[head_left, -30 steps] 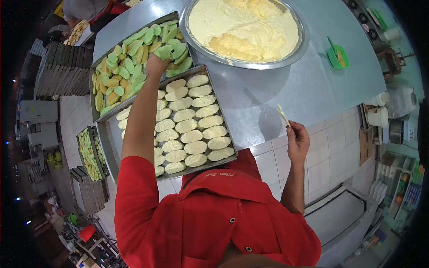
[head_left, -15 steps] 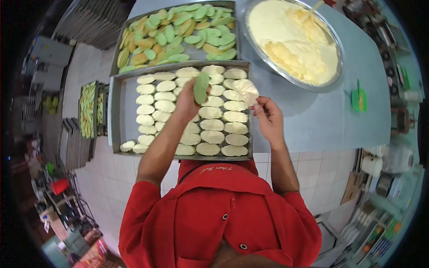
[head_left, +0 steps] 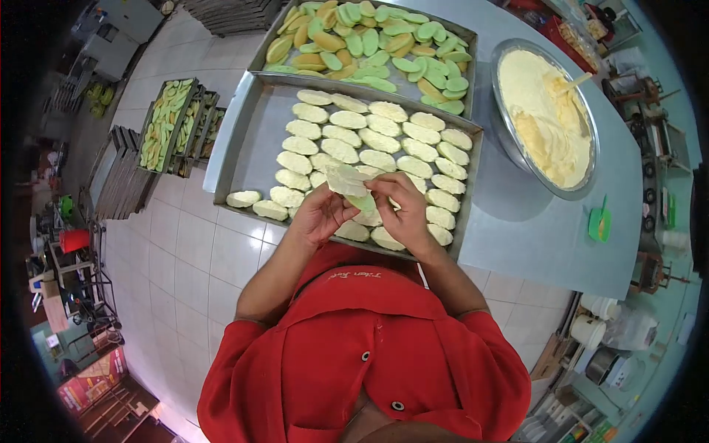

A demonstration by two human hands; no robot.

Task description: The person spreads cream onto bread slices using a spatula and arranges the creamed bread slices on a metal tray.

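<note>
My left hand (head_left: 319,215) is closed around an oval green bread piece (head_left: 362,201), held over the near edge of a metal tray (head_left: 252,151). In my right hand (head_left: 401,209) is a flat, cream-coated spreader (head_left: 346,179), laid against the top of that piece and hiding much of it. Rows of oval pieces coated with pale cream (head_left: 341,150) fill most of the tray below. Behind it, a second tray (head_left: 475,55) contains loose green and tan pieces (head_left: 377,59).
A large metal bowl (head_left: 509,145) of pale yellow cream, with a handled utensil (head_left: 577,80) stuck in it, stands at the right of the table (head_left: 517,240). Near the table's right edge is a small green container (head_left: 599,226). More filled trays (head_left: 168,125) are stacked beyond the left side.
Both hands have come together near the tray's front edge, bringing the spreader onto the green piece. The whole view has turned and shifted, so trays and bowl appear farther right.
</note>
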